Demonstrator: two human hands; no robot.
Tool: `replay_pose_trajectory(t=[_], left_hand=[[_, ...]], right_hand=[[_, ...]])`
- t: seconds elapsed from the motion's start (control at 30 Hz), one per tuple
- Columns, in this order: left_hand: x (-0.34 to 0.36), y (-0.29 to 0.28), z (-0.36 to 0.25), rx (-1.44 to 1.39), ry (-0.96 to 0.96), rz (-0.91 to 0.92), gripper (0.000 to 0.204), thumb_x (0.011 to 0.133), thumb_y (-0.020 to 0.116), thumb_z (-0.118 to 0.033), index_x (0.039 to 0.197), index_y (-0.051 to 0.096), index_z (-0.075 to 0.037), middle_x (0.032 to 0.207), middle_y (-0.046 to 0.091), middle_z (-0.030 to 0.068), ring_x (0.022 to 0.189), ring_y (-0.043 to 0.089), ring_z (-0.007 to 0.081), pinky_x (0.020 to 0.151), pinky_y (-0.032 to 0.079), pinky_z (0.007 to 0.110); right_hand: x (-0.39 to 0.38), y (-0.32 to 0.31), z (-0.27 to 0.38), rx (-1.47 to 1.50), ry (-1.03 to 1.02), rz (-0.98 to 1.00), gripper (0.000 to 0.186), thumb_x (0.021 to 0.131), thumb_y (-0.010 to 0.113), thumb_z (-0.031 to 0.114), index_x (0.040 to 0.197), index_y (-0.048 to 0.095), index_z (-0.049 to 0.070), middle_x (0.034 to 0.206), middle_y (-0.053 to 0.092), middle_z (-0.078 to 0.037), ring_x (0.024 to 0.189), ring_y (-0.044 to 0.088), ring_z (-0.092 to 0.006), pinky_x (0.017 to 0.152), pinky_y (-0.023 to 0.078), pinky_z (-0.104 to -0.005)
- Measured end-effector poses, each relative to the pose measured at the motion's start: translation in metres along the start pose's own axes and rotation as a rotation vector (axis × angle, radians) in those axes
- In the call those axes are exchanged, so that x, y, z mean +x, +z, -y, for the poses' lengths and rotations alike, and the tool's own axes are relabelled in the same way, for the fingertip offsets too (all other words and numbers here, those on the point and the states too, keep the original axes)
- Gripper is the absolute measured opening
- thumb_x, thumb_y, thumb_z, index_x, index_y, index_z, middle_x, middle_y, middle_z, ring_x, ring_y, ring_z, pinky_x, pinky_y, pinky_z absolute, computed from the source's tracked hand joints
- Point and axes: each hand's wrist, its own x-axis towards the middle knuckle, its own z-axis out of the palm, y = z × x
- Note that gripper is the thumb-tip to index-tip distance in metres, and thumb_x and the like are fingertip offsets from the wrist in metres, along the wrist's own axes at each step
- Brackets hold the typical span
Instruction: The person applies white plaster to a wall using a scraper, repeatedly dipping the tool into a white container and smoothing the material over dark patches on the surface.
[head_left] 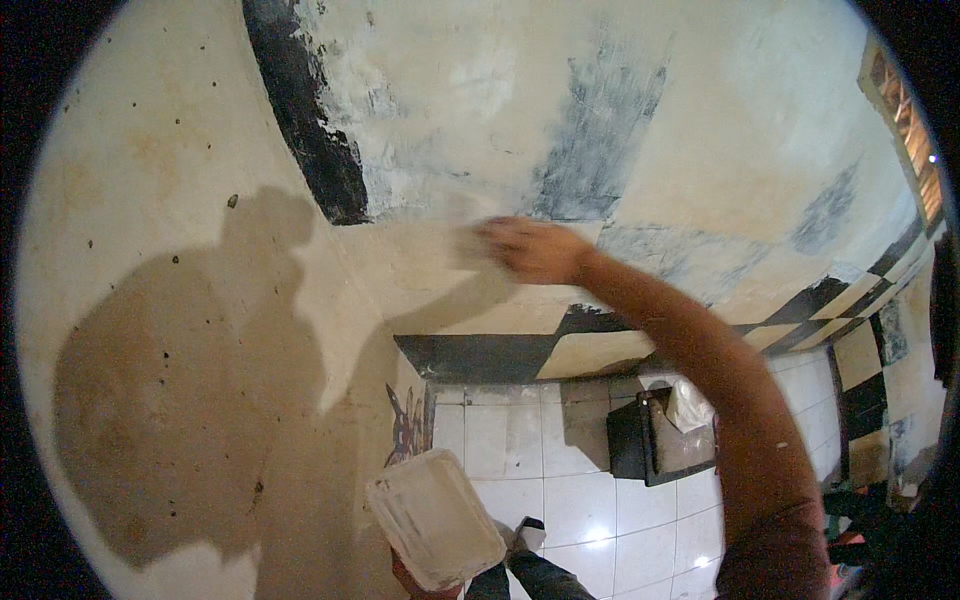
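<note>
— Wall (450,130), cream with black and grey patches, is being touched by the right hand (530,250); motion blur is hiding the fingers, so I cannot tell its grip.

— Left hand (420,580)?

— It is gripping a white rectangular tray (435,520) from beneath, low beside the wall. White floor tiles (570,500) are lying below, a dark box (650,440) sitting on them.

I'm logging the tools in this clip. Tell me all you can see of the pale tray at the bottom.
The tray is a shallow, rounded-corner rectangle, whitish and smeared, plastic by its look. It is tilted, its open face toward the camera, low before the wall. The left hand grips it from beneath, mostly hidden.
</note>
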Motion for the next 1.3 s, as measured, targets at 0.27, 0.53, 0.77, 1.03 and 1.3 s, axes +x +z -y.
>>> replay_pose_trajectory(t=[0.27, 0.53, 0.77, 1.03, 1.3], left_hand=[[0.017, -0.006, -0.009, -0.247, -0.001, -0.098, 0.073, 0.08, 0.071, -0.032, 0.14, 0.039, -0.007, 0.14, 0.045, 0.0182, 0.129, 0.043, 0.0357, 0.108, 0.036, 0.048], [0.003, 0.008, 0.007, -0.774, -0.34, -0.074, 0.07, 0.08, 0.07, -0.033, 0.139, 0.041, -0.007, 0.141, 0.045, 0.0168, 0.129, 0.043, 0.036, 0.107, 0.037, 0.049], [0.014, -0.002, -0.008, -1.166, -0.562, -0.072, 0.069, 0.082, 0.067, -0.036, 0.14, 0.04, -0.008, 0.142, 0.044, 0.016, 0.13, 0.042, 0.0358, 0.107, 0.036, 0.05], [0.035, -0.011, -0.027, -1.534, -0.774, -0.053, 0.068, 0.084, 0.063, -0.039, 0.141, 0.039, -0.009, 0.143, 0.043, 0.0151, 0.131, 0.041, 0.0356, 0.107, 0.036, 0.051], [0.064, -0.028, -0.043, -1.754, -0.949, -0.066, 0.068, 0.086, 0.06, -0.042, 0.142, 0.038, -0.011, 0.144, 0.041, 0.0142, 0.131, 0.04, 0.0354, 0.107, 0.035, 0.053]], right_hand=[[-0.283, -0.188, -0.02, -0.618, 0.064, 0.461, 0.05, 0.084, 0.06, 0.02, 0.133, 0.052, 0.012, 0.132, 0.051, -0.012, 0.125, 0.047, -0.0323, 0.097, 0.045, -0.0427], [-0.029, -0.072, 0.029, -0.392, -0.176, 0.186, 0.056, 0.082, 0.059, 0.028, 0.133, 0.052, 0.008, 0.137, 0.048, -0.014, 0.134, 0.038, -0.0278, 0.113, 0.03, -0.0379], [0.109, -0.054, 0.029, -0.185, -0.096, 0.323, 0.042, 0.075, 0.058, 0.022, 0.113, 0.065, 0.006, 0.128, 0.053, -0.015, 0.122, 0.047, -0.0327, 0.105, 0.039, -0.0372], [-0.21, -0.174, -0.011, -0.438, 0.134, 0.234, 0.049, 0.074, 0.065, 0.023, 0.122, 0.063, 0.016, 0.134, 0.053, -0.002, 0.122, 0.048, -0.0221, 0.084, 0.048, -0.0353], [-0.088, -0.176, 0.023, -0.429, 0.339, -0.215, 0.045, 0.074, 0.063, 0.024, 0.119, 0.062, 0.023, 0.135, 0.054, -0.001, 0.119, 0.052, -0.028, 0.083, 0.048, -0.0407]])
